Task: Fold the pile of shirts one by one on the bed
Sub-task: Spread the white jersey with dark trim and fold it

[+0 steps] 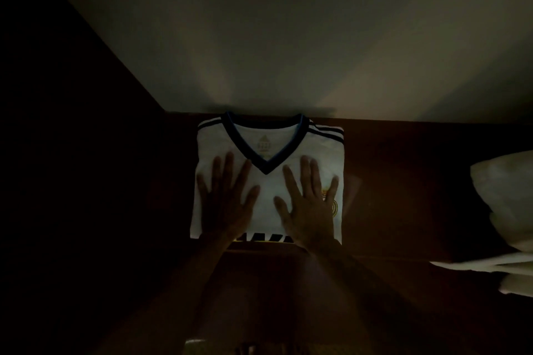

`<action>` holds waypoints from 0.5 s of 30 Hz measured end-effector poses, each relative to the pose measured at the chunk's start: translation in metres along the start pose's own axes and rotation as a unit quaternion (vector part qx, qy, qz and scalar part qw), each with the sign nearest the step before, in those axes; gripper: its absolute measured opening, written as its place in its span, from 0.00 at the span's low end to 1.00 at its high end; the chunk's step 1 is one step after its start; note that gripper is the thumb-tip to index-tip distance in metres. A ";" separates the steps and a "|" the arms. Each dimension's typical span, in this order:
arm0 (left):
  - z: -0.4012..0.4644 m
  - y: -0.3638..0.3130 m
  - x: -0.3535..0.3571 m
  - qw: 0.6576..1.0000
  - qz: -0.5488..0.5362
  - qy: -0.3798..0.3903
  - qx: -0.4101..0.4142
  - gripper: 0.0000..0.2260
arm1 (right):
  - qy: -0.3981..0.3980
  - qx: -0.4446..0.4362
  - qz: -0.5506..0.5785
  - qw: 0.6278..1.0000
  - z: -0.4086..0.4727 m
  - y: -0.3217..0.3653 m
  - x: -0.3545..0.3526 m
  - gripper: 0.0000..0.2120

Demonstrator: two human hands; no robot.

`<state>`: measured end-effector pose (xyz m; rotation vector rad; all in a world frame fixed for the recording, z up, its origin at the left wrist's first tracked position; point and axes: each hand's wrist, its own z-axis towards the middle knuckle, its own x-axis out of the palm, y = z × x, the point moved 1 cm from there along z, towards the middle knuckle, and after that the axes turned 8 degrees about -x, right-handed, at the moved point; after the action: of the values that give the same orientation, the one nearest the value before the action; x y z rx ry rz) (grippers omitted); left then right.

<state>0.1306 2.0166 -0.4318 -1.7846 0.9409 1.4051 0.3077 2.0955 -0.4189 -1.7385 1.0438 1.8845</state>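
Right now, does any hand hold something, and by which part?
Nothing is held. The left hand and the right hand lie flat with spread fingers on the front of the folded white shirt.

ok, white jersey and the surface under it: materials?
White jersey: looks like smooth synthetic knit, lying flat and crisp, with a ribbed dark V-collar. Surface under it: dark brownish, matte, probably bedding fabric; too dim to confirm.
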 end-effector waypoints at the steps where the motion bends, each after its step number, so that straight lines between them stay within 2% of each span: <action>1: 0.000 0.001 0.001 1.000 -0.001 -0.008 0.007 0.30 | -0.012 0.003 -0.006 1.000 0.000 0.000 0.001 0.33; 4: 0.001 -0.001 -0.001 1.000 -0.013 -0.011 0.006 0.30 | -0.003 0.007 -0.011 1.000 0.001 0.002 0.000 0.33; 6: 0.001 -0.002 -0.008 1.000 -0.012 0.029 -0.003 0.30 | 0.034 0.009 0.008 0.999 0.002 0.002 -0.005 0.33; 9: 0.007 -0.004 -0.037 0.995 -0.007 0.102 -0.018 0.33 | 0.151 0.013 0.041 0.988 0.011 -0.001 -0.028 0.33; 11: 0.012 -0.012 -0.072 0.985 -0.049 0.155 -0.058 0.29 | 0.221 0.042 0.074 0.971 0.023 0.002 -0.061 0.31; 13: 0.020 -0.025 -0.113 0.980 -0.097 0.165 -0.063 0.27 | 0.213 0.085 0.123 0.966 0.034 0.005 -0.109 0.29; 15: 0.022 -0.038 -0.164 0.979 -0.143 0.138 -0.038 0.28 | 0.176 0.091 0.135 0.971 0.041 0.009 -0.164 0.27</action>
<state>0.1261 2.0763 -0.2734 -2.1148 0.7356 1.0424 0.3008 2.1537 -0.2605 -1.9424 1.6026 1.5916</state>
